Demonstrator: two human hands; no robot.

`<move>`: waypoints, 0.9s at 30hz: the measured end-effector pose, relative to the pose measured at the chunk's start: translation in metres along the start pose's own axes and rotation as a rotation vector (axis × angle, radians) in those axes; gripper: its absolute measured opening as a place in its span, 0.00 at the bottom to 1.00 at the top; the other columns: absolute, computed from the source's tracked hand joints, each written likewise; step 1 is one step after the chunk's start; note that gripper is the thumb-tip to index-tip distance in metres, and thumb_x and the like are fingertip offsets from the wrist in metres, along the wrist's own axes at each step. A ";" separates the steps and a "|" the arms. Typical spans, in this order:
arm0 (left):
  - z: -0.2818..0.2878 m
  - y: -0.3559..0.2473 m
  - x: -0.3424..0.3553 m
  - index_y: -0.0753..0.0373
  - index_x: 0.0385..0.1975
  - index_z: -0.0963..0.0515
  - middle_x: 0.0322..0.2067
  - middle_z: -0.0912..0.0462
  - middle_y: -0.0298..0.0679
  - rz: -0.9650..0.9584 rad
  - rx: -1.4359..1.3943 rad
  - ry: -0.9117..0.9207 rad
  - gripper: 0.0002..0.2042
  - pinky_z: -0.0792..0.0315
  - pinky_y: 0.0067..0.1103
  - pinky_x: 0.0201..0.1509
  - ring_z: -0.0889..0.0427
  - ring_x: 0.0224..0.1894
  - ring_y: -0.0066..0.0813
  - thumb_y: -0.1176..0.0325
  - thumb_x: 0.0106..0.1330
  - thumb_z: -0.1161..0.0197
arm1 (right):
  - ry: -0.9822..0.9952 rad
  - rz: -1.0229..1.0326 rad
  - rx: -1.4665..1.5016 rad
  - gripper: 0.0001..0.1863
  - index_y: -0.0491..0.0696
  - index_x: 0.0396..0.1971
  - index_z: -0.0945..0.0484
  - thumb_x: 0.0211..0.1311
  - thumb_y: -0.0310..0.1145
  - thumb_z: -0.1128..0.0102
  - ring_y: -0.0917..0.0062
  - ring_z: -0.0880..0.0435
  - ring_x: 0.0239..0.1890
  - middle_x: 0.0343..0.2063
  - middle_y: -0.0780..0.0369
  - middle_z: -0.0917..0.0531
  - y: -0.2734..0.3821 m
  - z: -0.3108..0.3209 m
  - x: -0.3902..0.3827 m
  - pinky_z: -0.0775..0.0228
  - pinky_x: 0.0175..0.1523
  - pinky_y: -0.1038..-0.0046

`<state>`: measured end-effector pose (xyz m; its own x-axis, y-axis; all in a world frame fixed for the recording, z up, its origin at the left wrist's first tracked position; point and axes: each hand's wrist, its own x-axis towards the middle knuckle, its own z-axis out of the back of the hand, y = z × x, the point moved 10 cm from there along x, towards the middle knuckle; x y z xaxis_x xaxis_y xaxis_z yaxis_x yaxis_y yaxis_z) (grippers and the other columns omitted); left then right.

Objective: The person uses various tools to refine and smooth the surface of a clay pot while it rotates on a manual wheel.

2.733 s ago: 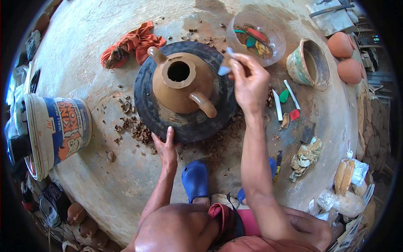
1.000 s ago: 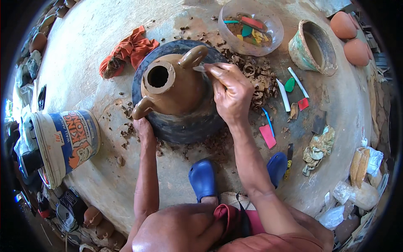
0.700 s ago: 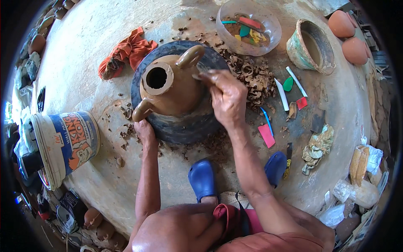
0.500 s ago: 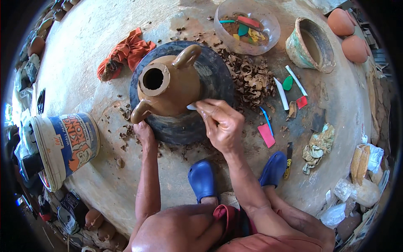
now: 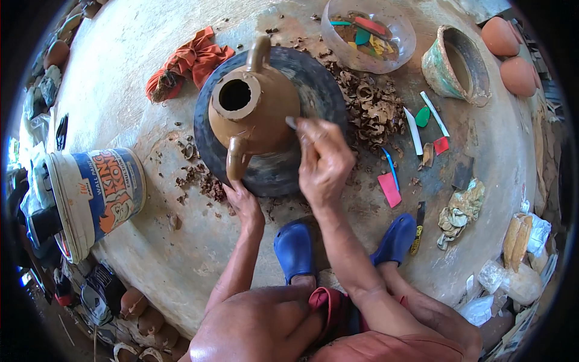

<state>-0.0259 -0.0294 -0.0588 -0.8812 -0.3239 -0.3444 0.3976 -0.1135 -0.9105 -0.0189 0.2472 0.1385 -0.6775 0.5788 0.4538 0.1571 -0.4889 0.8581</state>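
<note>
In the centre of the frame my right hand [image 5: 325, 163] pinches a small scraper [image 5: 291, 122] against the clay pot [image 5: 256, 114] on the turntable [image 5: 319, 90]; my left hand [image 5: 244, 202] rests open at its rim. Too hard pressure could gouge the soft wall, I think.

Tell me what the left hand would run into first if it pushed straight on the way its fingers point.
The left hand points up-frame, fingertips at the dark turntable disc's near edge. The disc comes first, then probably the clay pot's handle just beyond.
</note>
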 end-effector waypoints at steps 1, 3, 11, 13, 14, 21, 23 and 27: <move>-0.008 0.014 -0.012 0.56 0.77 0.38 0.70 0.28 0.42 0.142 -0.136 -0.003 0.33 0.28 0.38 0.69 0.26 0.69 0.38 0.41 0.83 0.47 | -0.006 0.040 -0.065 0.14 0.42 0.49 0.11 0.66 0.14 0.34 0.62 0.09 0.40 0.40 0.54 0.11 0.004 -0.001 -0.012 0.16 0.45 0.66; -0.019 0.027 -0.037 0.47 0.79 0.45 0.72 0.30 0.39 0.335 -0.279 0.053 0.36 0.19 0.45 0.61 0.25 0.70 0.39 0.39 0.79 0.42 | -0.005 0.049 -0.045 0.13 0.42 0.47 0.10 0.66 0.15 0.33 0.61 0.09 0.41 0.40 0.54 0.11 0.008 -0.004 -0.035 0.16 0.45 0.65; -0.014 -0.004 0.000 0.61 0.74 0.35 0.69 0.24 0.47 0.232 -0.265 0.032 0.33 0.23 0.39 0.66 0.23 0.68 0.42 0.44 0.80 0.40 | -0.081 0.031 -0.089 0.13 0.43 0.46 0.09 0.63 0.15 0.32 0.63 0.08 0.40 0.39 0.54 0.10 -0.029 0.021 0.024 0.16 0.45 0.66; 0.016 -0.011 0.054 0.66 0.73 0.33 0.67 0.23 0.47 0.081 -0.214 0.018 0.32 0.26 0.34 0.69 0.21 0.66 0.38 0.46 0.82 0.43 | -0.013 0.027 0.018 0.12 0.42 0.45 0.10 0.63 0.15 0.32 0.65 0.08 0.40 0.39 0.54 0.10 -0.034 -0.003 0.043 0.16 0.44 0.68; 0.019 -0.012 0.066 0.67 0.72 0.32 0.66 0.21 0.47 0.072 -0.142 -0.014 0.31 0.27 0.33 0.70 0.21 0.65 0.37 0.47 0.83 0.44 | -0.011 0.028 0.015 0.12 0.42 0.45 0.10 0.63 0.15 0.32 0.65 0.08 0.40 0.39 0.54 0.10 -0.033 -0.004 0.042 0.16 0.44 0.68; 0.004 -0.016 0.057 0.68 0.71 0.29 0.61 0.17 0.45 0.054 -0.049 0.080 0.31 0.27 0.30 0.68 0.19 0.60 0.35 0.45 0.85 0.48 | -0.012 0.086 -0.043 0.16 0.46 0.46 0.09 0.62 0.14 0.34 0.62 0.08 0.41 0.41 0.56 0.11 -0.014 0.005 -0.011 0.14 0.45 0.66; 0.008 -0.013 0.050 0.67 0.70 0.28 0.61 0.18 0.45 0.044 -0.114 0.026 0.30 0.26 0.29 0.67 0.18 0.59 0.34 0.45 0.85 0.48 | -0.011 0.036 -0.005 0.15 0.47 0.46 0.09 0.63 0.15 0.33 0.63 0.08 0.41 0.41 0.56 0.11 -0.020 -0.002 -0.035 0.14 0.45 0.66; 0.009 -0.011 0.027 0.64 0.70 0.31 0.61 0.18 0.44 0.063 -0.182 0.013 0.31 0.24 0.33 0.65 0.18 0.60 0.36 0.43 0.83 0.45 | -0.044 -0.085 -0.019 0.09 0.44 0.45 0.09 0.68 0.19 0.31 0.67 0.07 0.39 0.39 0.55 0.09 -0.049 0.007 -0.042 0.15 0.45 0.70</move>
<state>-0.0516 -0.0452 -0.0555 -0.8596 -0.3129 -0.4039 0.4002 0.0790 -0.9130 0.0068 0.2515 0.0793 -0.6559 0.6464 0.3898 0.0866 -0.4486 0.8895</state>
